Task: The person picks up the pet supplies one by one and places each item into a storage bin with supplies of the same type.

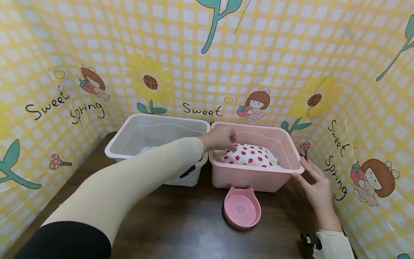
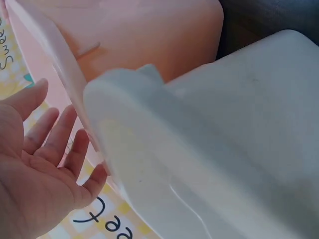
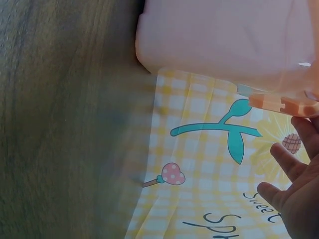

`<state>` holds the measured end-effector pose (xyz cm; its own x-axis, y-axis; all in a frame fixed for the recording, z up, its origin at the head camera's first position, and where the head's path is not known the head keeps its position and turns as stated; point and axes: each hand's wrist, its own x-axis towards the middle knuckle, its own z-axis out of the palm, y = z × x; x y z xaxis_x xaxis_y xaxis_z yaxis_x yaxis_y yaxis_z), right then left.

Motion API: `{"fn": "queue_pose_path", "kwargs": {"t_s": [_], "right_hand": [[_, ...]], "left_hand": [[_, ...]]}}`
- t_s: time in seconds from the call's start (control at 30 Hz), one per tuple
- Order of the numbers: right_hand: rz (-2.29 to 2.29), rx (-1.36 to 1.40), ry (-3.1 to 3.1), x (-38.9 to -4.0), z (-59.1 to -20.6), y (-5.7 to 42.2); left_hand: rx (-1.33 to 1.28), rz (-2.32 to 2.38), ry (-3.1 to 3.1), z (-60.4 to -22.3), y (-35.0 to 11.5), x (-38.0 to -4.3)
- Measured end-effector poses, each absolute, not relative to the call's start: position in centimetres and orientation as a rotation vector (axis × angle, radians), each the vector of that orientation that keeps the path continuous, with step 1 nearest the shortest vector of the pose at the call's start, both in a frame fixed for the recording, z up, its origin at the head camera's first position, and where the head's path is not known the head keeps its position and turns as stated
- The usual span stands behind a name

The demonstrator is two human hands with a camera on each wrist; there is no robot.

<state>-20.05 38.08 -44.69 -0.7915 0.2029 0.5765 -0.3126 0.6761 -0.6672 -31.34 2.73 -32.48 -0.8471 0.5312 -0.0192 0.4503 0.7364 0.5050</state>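
My left hand (image 1: 218, 138) hovers over the left end of a pink plastic bin (image 1: 249, 178), its fingers loosely bent with nothing between them. In the left wrist view that palm (image 2: 42, 174) faces up beside the bin rims, fingers spread apart. Inside the pink bin lies a bunched white cloth (image 1: 253, 155) with red spots, just below and right of the left fingertips. My right hand (image 1: 315, 187) rests at the bin's right end, fingers extended along the rim and thumb at the front corner. The right wrist view shows its fingertips right at an orange-pink rim piece (image 3: 284, 104).
A pale grey bin (image 1: 173, 118) stands directly left of the pink one, under my left forearm. In front of the pink bin sits a pink cat-eared bowl (image 1: 242, 216) with a paw print. A yellow checked cloth backdrop (image 1: 194, 79) rises behind the dark wooden table (image 1: 181, 223).
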Motion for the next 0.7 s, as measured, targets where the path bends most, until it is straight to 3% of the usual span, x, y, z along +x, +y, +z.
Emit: {"fn": "queue_pose_path", "kwargs": {"t_s": [0.37, 0.7], "right_hand": [[1.030, 0.072, -2.261, -19.9, -44.5, 37.9], [1.017, 0.066, -2.282, -19.8, -44.4, 37.7]], "left_hand": [[0.925, 1.020, 2.674, -34.3, 0.6, -30.0], [0.999, 1.005, 2.796, -32.8, -1.6, -27.9]]}}
